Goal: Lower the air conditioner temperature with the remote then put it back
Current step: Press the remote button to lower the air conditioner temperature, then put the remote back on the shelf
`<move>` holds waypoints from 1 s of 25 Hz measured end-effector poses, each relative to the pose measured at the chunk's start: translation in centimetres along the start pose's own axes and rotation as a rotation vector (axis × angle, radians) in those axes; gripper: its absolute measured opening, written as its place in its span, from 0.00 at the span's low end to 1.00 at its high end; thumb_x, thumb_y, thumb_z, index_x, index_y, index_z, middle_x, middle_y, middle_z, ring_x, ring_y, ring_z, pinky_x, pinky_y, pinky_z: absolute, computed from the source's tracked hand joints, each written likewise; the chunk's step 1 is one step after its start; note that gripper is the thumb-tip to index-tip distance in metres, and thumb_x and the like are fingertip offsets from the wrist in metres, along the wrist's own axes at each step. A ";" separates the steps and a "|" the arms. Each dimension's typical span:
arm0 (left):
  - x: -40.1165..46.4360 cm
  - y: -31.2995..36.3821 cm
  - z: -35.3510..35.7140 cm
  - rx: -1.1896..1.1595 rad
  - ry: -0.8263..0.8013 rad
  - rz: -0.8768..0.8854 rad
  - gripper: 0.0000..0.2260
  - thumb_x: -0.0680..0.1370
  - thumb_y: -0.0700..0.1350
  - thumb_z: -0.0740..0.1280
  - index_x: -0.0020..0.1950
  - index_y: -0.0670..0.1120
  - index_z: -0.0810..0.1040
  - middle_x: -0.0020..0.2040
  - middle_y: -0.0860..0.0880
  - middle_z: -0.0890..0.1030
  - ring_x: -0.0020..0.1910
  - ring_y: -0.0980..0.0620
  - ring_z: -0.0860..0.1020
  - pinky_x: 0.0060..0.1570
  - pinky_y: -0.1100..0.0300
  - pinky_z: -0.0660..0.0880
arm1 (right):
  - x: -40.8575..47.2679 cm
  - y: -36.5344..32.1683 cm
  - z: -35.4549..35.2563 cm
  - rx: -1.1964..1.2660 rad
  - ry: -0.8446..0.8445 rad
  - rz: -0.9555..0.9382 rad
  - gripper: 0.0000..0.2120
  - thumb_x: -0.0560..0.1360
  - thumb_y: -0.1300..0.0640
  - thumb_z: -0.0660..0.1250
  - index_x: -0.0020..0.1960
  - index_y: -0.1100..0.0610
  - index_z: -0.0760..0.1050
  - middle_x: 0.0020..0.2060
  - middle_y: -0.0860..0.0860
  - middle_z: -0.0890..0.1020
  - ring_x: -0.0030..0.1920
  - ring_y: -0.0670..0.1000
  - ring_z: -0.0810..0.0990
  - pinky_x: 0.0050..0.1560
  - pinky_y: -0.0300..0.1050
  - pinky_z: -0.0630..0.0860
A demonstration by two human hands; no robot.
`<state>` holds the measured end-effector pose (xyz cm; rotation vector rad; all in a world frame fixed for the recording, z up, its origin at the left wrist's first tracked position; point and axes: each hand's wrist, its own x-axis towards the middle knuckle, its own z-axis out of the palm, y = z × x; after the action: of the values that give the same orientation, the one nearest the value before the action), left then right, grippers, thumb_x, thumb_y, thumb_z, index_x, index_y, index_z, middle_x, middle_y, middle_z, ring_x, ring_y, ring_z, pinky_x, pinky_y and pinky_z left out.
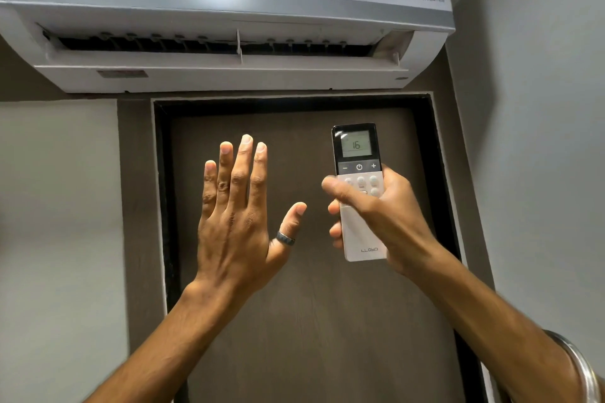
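Observation:
A white wall-mounted air conditioner (229, 10) fills the top of the head view, its louvre open and its front display reading 16. My right hand (383, 216) is shut on a white and black remote (357, 147), held upright and pointed up at the unit. The remote's screen also reads 16. My thumb lies across the white buttons just below the minus, power and plus row. My left hand (239, 206) is raised to the left of the remote, fingers spread, palm facing away, holding nothing. A dark ring sits on its thumb.
A dark brown door (294, 321) in a black frame stands directly ahead below the unit. Grey wall runs on the left (59, 206), and a grey wall closes in on the right (540, 141). A metal bangle (579, 366) circles my right wrist.

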<state>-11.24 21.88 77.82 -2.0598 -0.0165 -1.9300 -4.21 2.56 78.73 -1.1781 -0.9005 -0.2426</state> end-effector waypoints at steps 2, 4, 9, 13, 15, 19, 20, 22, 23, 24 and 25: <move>-1.4 0.9 0.6 -0.017 -0.028 -0.018 0.38 0.82 0.64 0.55 0.83 0.39 0.57 0.85 0.39 0.55 0.85 0.39 0.50 0.84 0.42 0.47 | -0.8 1.1 -0.7 -0.047 -0.004 0.032 0.24 0.72 0.56 0.81 0.60 0.56 0.72 0.36 0.52 0.86 0.26 0.55 0.86 0.29 0.51 0.84; -4.2 2.1 1.5 -0.039 -0.073 -0.025 0.38 0.82 0.64 0.55 0.84 0.39 0.55 0.85 0.40 0.54 0.85 0.40 0.48 0.84 0.43 0.46 | -2.6 3.5 -1.8 -0.170 0.056 0.035 0.28 0.68 0.50 0.78 0.61 0.51 0.66 0.42 0.47 0.84 0.31 0.47 0.87 0.31 0.44 0.83; -19.8 8.0 3.7 -0.171 -0.449 -0.102 0.40 0.82 0.65 0.56 0.85 0.41 0.53 0.86 0.42 0.52 0.86 0.42 0.47 0.84 0.44 0.46 | -15.7 16.3 -6.3 -0.433 0.193 0.330 0.24 0.65 0.36 0.71 0.53 0.40 0.62 0.40 0.42 0.84 0.42 0.31 0.83 0.33 0.25 0.75; -34.9 15.1 3.1 -0.268 -0.917 -0.141 0.40 0.82 0.65 0.54 0.85 0.41 0.51 0.86 0.42 0.50 0.86 0.43 0.45 0.84 0.45 0.45 | -30.3 27.8 -11.2 -0.436 0.481 0.825 0.23 0.64 0.44 0.78 0.54 0.47 0.74 0.50 0.51 0.86 0.41 0.43 0.85 0.31 0.30 0.74; -41.1 18.9 2.9 -0.305 -1.124 -0.125 0.40 0.82 0.66 0.52 0.85 0.41 0.49 0.86 0.43 0.49 0.85 0.44 0.43 0.84 0.44 0.46 | -36.6 32.1 -14.2 -0.422 0.636 1.099 0.19 0.65 0.49 0.81 0.53 0.49 0.80 0.49 0.54 0.90 0.42 0.51 0.87 0.34 0.38 0.77; -51.3 25.7 3.8 -0.417 -1.400 -0.040 0.39 0.83 0.65 0.52 0.85 0.40 0.50 0.86 0.41 0.51 0.85 0.44 0.43 0.84 0.43 0.47 | -47.7 39.7 -20.5 -0.499 0.865 1.460 0.19 0.64 0.50 0.84 0.51 0.56 0.85 0.49 0.57 0.91 0.46 0.58 0.89 0.50 0.49 0.86; -54.6 28.0 4.8 -0.451 -1.466 -0.014 0.39 0.83 0.65 0.53 0.84 0.40 0.51 0.86 0.40 0.53 0.85 0.43 0.45 0.84 0.43 0.47 | -50.9 42.7 -22.5 -0.499 0.905 1.542 0.21 0.65 0.51 0.84 0.52 0.60 0.86 0.50 0.60 0.90 0.48 0.60 0.90 0.53 0.54 0.87; -60.2 31.4 6.5 -0.502 -1.494 0.060 0.39 0.83 0.65 0.52 0.84 0.39 0.52 0.85 0.40 0.53 0.85 0.42 0.46 0.84 0.43 0.47 | -56.3 47.8 -25.6 -0.491 0.981 1.638 0.25 0.67 0.51 0.84 0.57 0.64 0.85 0.54 0.62 0.89 0.52 0.63 0.90 0.56 0.61 0.87; -62.8 33.0 7.4 -0.524 -1.515 0.087 0.39 0.83 0.65 0.51 0.84 0.39 0.52 0.85 0.40 0.53 0.85 0.41 0.46 0.84 0.43 0.46 | -58.8 50.0 -27.0 -0.507 1.023 1.681 0.27 0.67 0.50 0.84 0.60 0.65 0.84 0.56 0.62 0.89 0.54 0.63 0.89 0.58 0.61 0.86; -65.5 34.6 8.3 -0.541 -1.533 0.110 0.39 0.83 0.65 0.51 0.84 0.39 0.51 0.86 0.40 0.52 0.85 0.41 0.46 0.84 0.43 0.45 | -61.0 52.3 -28.4 -0.541 1.061 1.718 0.30 0.67 0.49 0.84 0.63 0.64 0.83 0.58 0.61 0.88 0.56 0.61 0.89 0.59 0.59 0.86; -68.9 36.3 9.2 -0.541 -1.584 0.133 0.39 0.83 0.65 0.50 0.85 0.39 0.51 0.86 0.40 0.51 0.85 0.41 0.45 0.84 0.43 0.44 | -64.0 55.4 -29.8 -0.595 1.088 1.746 0.33 0.67 0.49 0.84 0.65 0.64 0.81 0.60 0.60 0.87 0.57 0.60 0.88 0.59 0.56 0.86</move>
<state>-0.29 3.76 2.25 -3.1850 0.2855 0.2025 2.25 -18.79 -8.14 -1.6538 1.3156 0.3207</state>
